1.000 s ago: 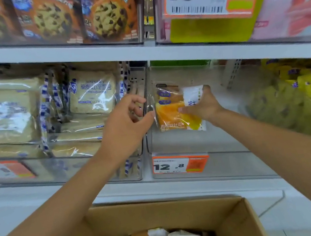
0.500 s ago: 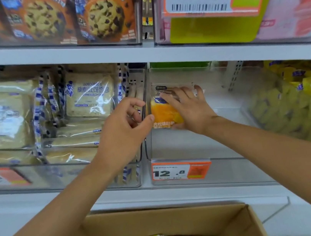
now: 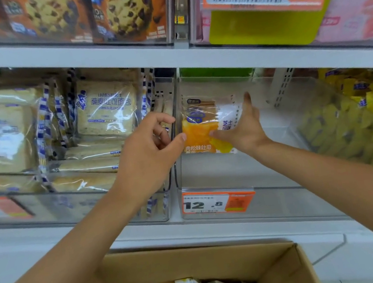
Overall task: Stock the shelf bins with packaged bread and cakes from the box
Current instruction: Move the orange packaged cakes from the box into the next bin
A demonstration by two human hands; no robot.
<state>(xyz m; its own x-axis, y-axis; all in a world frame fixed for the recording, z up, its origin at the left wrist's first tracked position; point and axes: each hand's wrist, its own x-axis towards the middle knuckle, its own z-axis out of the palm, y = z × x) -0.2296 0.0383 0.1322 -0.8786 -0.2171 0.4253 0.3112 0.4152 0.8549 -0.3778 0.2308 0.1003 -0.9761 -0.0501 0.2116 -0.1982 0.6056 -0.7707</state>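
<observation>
Orange bread packet (image 3: 199, 129), its right edge hidden by our gripping right hand (image 3: 244, 128), stands upright, face toward us, far left in the clear bin (image 3: 285, 196). Whether our left hand (image 3: 148, 152) grips the divider (image 3: 177, 176), we cannot tell.

The box (image 3: 198, 258) ran off the bottom edge; fingers (image 3: 247, 98) of the right hand (image 3: 245, 130) lay mostly hidden behind the bread packet (image 3: 199, 127).

We find the bread packet (image 3: 199, 129) upright in the middle bin (image 3: 285, 196), towards its rear left corner, with the right hand (image 3: 244, 128) holding its right side. The left hand (image 3: 148, 152) is at that bin's left wall. The left bin (image 3: 69, 207) and right bin (image 3: 319, 131) flank it, and the box (image 3: 197, 256) sits below the front edge of the shelf (image 3: 50, 241).
</observation>
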